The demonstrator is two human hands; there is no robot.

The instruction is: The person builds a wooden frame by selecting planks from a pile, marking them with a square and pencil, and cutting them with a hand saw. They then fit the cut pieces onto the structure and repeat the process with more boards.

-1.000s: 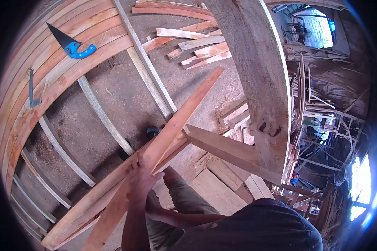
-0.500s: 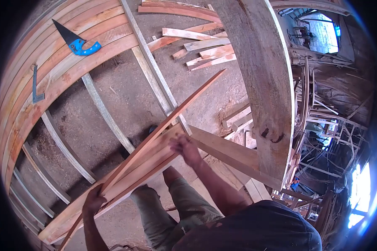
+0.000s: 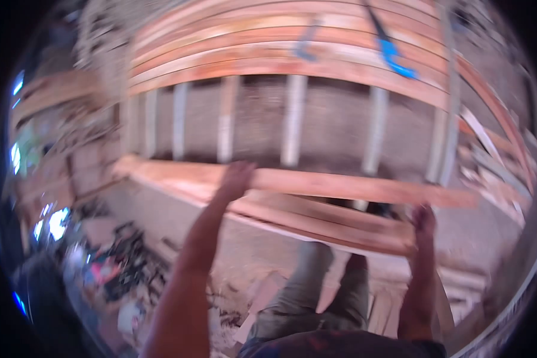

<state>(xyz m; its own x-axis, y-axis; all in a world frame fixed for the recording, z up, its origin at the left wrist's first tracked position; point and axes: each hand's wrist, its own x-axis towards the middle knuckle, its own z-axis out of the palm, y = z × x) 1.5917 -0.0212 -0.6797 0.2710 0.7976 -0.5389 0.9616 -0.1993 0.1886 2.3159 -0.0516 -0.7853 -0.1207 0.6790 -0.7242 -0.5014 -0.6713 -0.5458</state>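
A long reddish board [image 3: 340, 186] lies at a slant across the near side of a slatted wooden frame. My left hand [image 3: 238, 178] grips it left of its middle, fingers wrapped over the far edge. My right hand [image 3: 423, 219] is at its underside near the right end; blur hides how its fingers lie. Beneath and nearer to me are more boards [image 3: 322, 218], touching the long board toward the left and apart from it at the right.
Planks [image 3: 280, 64] cover the frame's far part, with a blue-handled saw [image 3: 394, 59] and a metal square [image 3: 307, 39] on top. Pale crosspieces [image 3: 293, 119] span the gap. Offcuts [image 3: 495, 161] lie at the right, mixed clutter [image 3: 125, 256] at the lower left.
The view has swung left and is blurred. The board now lies flatter along the near boards, and my right hand, earlier off it, has come to its right end.
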